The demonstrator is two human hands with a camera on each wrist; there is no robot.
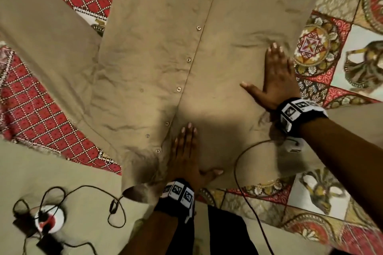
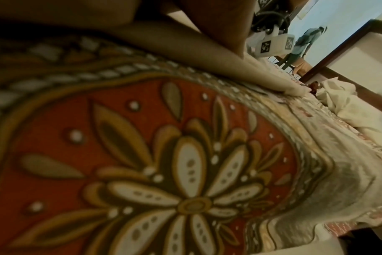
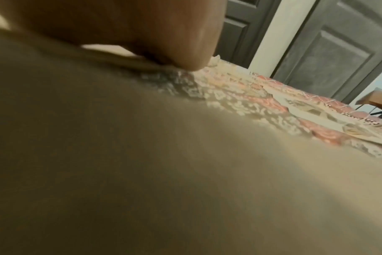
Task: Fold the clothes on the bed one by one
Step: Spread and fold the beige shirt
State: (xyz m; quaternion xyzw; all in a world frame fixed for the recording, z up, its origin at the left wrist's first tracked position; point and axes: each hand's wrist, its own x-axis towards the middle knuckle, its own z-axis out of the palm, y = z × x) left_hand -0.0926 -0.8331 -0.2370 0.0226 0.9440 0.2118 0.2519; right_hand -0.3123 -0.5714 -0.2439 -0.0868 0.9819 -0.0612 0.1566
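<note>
Where flat: hands (image 1: 275,72) on shirt (image 1: 149,58)

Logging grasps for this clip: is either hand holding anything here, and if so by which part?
Nothing is held. The left hand and the right hand both lie flat, fingers straight, pressing on the tan buttoned shirt spread on the bedspread.
</note>
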